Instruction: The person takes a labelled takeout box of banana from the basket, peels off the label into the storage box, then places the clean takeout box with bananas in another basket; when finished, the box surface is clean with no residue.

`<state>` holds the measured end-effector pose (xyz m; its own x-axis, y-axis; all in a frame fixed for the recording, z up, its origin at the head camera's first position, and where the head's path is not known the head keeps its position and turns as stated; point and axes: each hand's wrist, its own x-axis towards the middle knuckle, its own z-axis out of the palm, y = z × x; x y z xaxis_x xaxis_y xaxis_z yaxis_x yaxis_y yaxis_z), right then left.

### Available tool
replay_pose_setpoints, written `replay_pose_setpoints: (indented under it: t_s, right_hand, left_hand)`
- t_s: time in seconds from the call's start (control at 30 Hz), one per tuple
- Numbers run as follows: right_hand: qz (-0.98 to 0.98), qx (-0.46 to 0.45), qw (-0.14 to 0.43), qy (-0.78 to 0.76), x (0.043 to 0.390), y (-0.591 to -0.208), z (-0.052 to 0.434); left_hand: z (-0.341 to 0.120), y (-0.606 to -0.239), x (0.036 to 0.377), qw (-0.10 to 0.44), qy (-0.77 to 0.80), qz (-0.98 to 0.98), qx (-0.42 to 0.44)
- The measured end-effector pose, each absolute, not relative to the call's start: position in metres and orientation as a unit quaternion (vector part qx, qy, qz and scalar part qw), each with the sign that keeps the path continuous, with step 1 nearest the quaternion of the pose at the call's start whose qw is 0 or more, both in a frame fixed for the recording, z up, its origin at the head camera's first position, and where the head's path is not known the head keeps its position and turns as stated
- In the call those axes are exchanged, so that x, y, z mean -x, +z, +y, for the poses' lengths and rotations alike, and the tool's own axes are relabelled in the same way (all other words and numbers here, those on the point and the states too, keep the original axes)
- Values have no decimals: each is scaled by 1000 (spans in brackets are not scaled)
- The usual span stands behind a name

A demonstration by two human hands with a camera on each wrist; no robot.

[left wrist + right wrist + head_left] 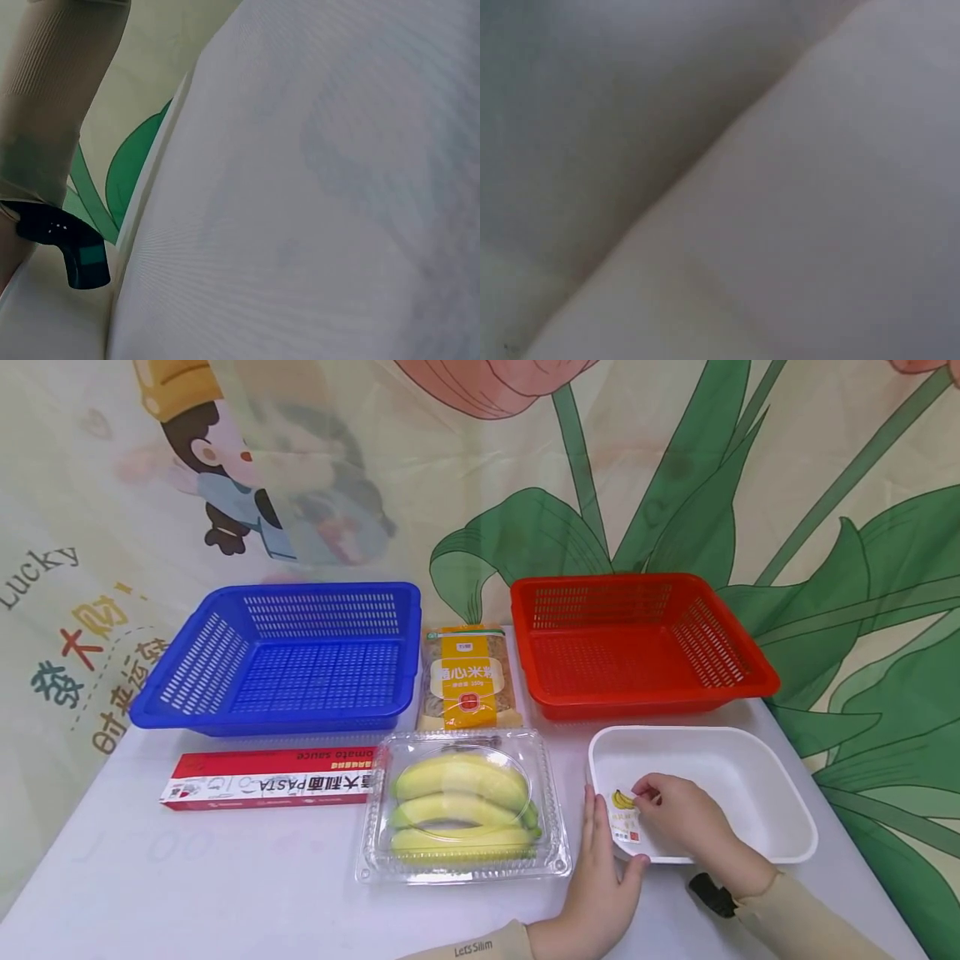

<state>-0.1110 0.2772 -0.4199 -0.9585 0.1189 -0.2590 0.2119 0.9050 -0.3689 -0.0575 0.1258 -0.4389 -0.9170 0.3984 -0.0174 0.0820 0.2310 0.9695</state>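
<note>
A white plastic basin [757,785] stands at the table's front right. My left hand [596,893] rests against its left side with straight fingers, the thumb spread toward the near rim. Inside the basin, at the left wall, my right hand [686,814] pinches the upper right edge of a small label [624,827] that shows a bunch of bananas. Whether the label is stuck to the wall cannot be told. Left of my hands sits a clear lidded plastic box [551,827] with several bananas [461,810] inside. The right wrist view is too blurred to make anything out.
A blue basket [273,718] stands at the back left and a red basket [652,702] at the back right. Between them lies a yellow bag of rice noodles [468,681]. A red and white pasta box [270,777] lies left of the banana box, touching or nearly touching it.
</note>
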Motion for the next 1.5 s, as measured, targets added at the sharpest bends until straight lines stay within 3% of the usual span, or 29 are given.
replay_pose_setpoints:
  t_s: [0.17, 0.67, 0.93, 1.17, 1.37, 1.5]
  right_hand:
    - [963, -95, 141, -209, 113, -422, 279]
    - [966, -83, 143, -200, 114, -426, 277]
    - [964, -90, 138, -206, 114, -426, 279]
    - [973, -46, 30, -226, 106, -406, 278]
    - [950, 13, -61, -306, 90, -384, 255]
    - [924, 88, -117, -355, 80, -383, 235]
  left_hand:
    - [125, -438, 58, 143, 601, 770, -156]
    - [125, -442, 61, 140, 601, 769, -165]
    - [123, -440, 59, 104, 575, 790, -188]
    - [112, -432, 49, -28, 436, 827, -354]
    - [79, -400, 59, -51, 366, 788, -492]
    - [51, -378, 72, -108, 355, 756, -539]
